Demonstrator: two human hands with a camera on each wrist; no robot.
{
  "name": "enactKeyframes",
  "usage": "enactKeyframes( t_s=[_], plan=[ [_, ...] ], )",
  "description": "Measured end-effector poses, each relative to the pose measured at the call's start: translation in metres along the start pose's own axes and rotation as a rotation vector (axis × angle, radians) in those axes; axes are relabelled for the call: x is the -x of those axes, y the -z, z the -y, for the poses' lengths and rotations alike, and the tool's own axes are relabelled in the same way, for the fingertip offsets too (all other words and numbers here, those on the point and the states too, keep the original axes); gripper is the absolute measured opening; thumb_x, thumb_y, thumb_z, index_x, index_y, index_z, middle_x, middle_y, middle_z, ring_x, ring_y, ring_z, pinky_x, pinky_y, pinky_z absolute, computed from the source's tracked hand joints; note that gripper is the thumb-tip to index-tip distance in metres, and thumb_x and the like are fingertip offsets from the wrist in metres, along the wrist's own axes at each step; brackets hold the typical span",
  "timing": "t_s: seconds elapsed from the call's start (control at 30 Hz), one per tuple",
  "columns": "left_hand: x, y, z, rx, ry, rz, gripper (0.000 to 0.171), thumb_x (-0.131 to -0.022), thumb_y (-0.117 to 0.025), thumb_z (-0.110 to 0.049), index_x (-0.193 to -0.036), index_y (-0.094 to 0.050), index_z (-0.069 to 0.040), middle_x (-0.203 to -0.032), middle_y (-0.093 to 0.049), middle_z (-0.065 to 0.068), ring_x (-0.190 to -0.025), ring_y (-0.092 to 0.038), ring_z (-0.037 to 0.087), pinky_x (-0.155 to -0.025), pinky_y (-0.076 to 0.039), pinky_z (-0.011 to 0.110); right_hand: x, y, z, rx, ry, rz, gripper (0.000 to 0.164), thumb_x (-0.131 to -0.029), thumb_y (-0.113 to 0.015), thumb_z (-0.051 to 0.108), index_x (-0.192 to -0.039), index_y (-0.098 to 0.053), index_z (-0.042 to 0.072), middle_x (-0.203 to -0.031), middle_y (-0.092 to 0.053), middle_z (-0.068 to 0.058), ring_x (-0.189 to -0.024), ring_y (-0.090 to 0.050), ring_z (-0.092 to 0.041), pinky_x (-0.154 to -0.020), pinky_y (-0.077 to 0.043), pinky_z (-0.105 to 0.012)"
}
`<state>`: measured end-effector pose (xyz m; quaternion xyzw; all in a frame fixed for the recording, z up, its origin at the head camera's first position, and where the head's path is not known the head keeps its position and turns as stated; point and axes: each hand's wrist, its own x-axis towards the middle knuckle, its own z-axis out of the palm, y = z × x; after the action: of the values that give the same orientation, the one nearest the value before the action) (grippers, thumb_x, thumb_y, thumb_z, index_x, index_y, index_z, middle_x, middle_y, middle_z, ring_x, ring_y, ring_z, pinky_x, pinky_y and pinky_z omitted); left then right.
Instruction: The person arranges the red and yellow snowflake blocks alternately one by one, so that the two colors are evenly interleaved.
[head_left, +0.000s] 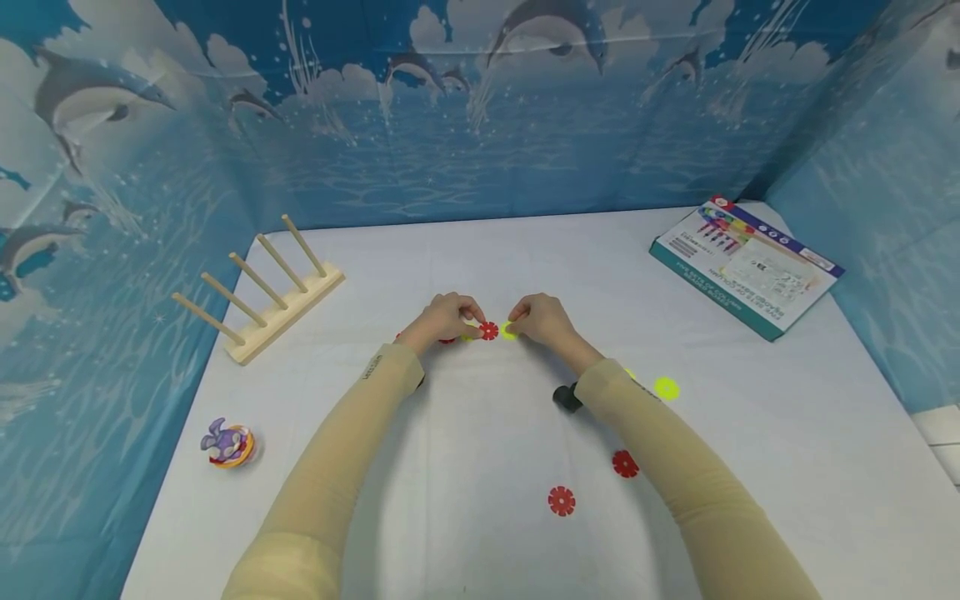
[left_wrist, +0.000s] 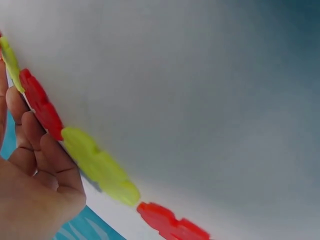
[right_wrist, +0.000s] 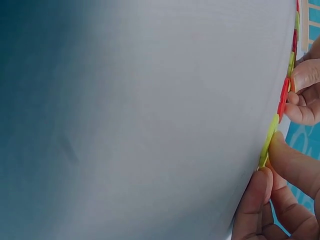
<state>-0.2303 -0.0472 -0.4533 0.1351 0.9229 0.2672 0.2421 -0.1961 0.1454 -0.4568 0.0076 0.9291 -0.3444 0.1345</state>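
My left hand [head_left: 447, 317] pinches the edge of a red notched disc [head_left: 489, 331], at the end of a row of alternating red and yellow-green discs. Part of that row lies hidden behind the hand in the head view. In the left wrist view its fingers lie along a red disc [left_wrist: 42, 107] and a yellow-green disc [left_wrist: 102, 167]. Just to the right, my right hand [head_left: 546, 321] pinches a yellow-green notched disc [head_left: 509, 331] between thumb and fingers. In the right wrist view this yellow-green disc [right_wrist: 269, 140] meets the red disc [right_wrist: 283, 99] edge to edge.
Loose red discs [head_left: 561, 501] [head_left: 626, 464] and a yellow-green disc [head_left: 667, 388] lie near the right sleeve. A wooden peg rack [head_left: 285, 317] stands at the left, with a purple toy figure [head_left: 228, 443] nearer. At the back right lies a box [head_left: 746, 267].
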Motion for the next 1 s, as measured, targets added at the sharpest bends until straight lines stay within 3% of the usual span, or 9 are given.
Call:
enactKeyframes(
  t_s=[0.4,0.67,1.0],
  plan=[
    [0.001,-0.002,-0.008,-0.012,-0.044,-0.023,0.025,-0.088,-0.073,-0.029,-0.11,-0.071,-0.019,-0.116,-0.062,0.005,-0.113,-0.049,0.024,-0.086,-0.048,0.035,0.0,-0.001,-0.001,0.004,0.004,-0.018,0.017,-0.085,-0.075,0.016,-0.097,-0.072,0.005,-0.086,-0.067,-0.007,-0.075,-0.055,-0.015,-0.066,-0.043,-0.024],
    [-0.006,-0.013,-0.019,-0.033,-0.091,-0.039,0.022,-0.087,-0.076,-0.026,-0.107,-0.073,-0.018,-0.113,-0.063,0.004,-0.113,-0.044,0.026,-0.1,-0.036,0.048,0.001,0.0,0.001,0.008,0.021,-0.021,0.018,-0.085,-0.076,0.016,-0.098,-0.073,0.004,-0.089,-0.069,-0.01,-0.078,-0.058,-0.017,-0.068,-0.045,-0.026],
    [-0.007,-0.018,-0.024,-0.051,-0.075,-0.061,0.023,-0.085,-0.078,-0.027,-0.105,-0.073,-0.017,-0.111,-0.063,0.004,-0.112,-0.046,0.026,-0.099,-0.036,0.048,0.001,0.001,0.001,0.012,0.011,-0.029,0.02,-0.085,-0.075,0.016,-0.1,-0.071,0.003,-0.094,-0.069,-0.012,-0.082,-0.059,-0.02,-0.07,-0.046,-0.027]
  ],
)
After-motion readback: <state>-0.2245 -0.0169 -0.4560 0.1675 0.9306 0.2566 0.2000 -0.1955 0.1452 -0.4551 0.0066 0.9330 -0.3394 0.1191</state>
